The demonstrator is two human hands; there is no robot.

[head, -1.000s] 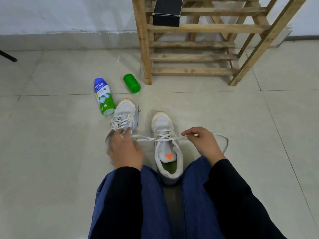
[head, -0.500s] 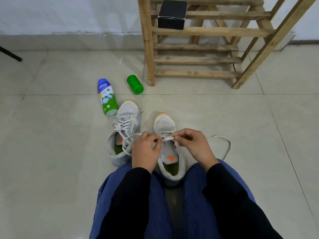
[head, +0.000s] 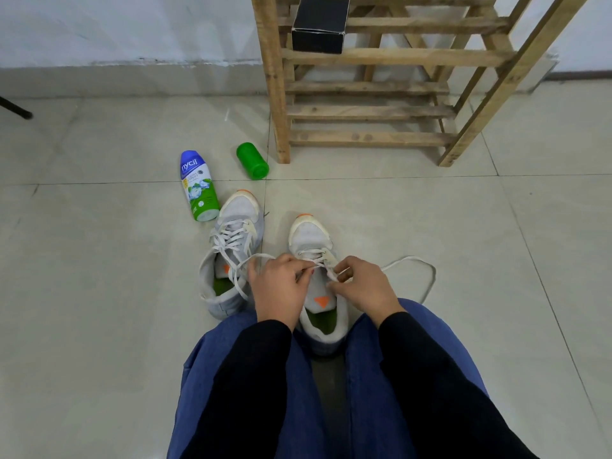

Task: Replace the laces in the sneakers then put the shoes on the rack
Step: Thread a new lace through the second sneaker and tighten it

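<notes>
Two white sneakers with orange toe tips stand on the tiled floor between my knees. The left sneaker [head: 236, 223] is laced, its lace ends hanging loose. Over the tongue of the right sneaker [head: 309, 235] both my hands work its white lace [head: 427, 276]. My left hand [head: 278, 286] pinches one strand at the eyelets. My right hand [head: 361, 286] pinches the other strand, which loops out over the floor to the right. The wooden rack [head: 367, 84] stands beyond the shoes against the wall.
A blue-and-green powder bottle [head: 198, 187] and a green cap [head: 252, 160] lie on the floor left of the rack's leg. A black box [head: 319, 26] sits on a rack slat. A dark rod end [head: 16, 109] shows at the far left.
My hands, spread wide pulling the lace taut a second ago, have come together over the right sneaker's tongue. The loose loop on the right has slackened on the floor.
</notes>
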